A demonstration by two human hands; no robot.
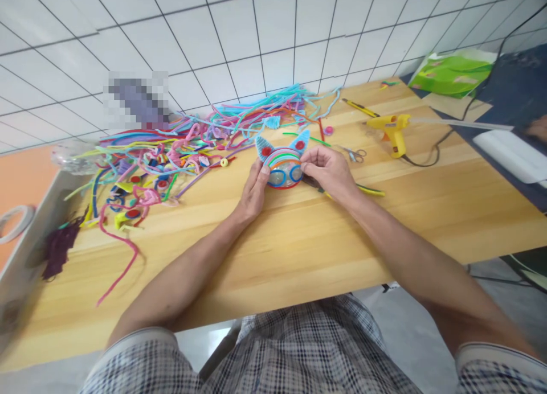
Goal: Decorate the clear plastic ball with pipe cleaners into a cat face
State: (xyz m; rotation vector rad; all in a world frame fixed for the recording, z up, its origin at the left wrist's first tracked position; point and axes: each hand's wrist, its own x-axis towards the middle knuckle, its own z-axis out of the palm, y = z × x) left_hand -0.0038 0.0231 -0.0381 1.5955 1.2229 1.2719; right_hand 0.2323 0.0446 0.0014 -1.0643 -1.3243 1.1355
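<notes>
White tiled wall (273, 29) behind tabletop (273, 257); white tape roll (28, 217) on orange surface (25, 180), left; green packet (453, 76), upper right.

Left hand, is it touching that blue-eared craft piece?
Touching. The head view shows the left hand with its thumb over the left rim of the blue-eared craft piece.

A white wall (233, 35) with a dark grid spans the far side; before it stands a pale wooden table (290, 263) with visible grain; an orange surface (21, 172) lies far left, a dark blue one (519, 81) far right; the grey floor (414, 320) shows near, a bright patch of light (213, 340) at left.
</notes>
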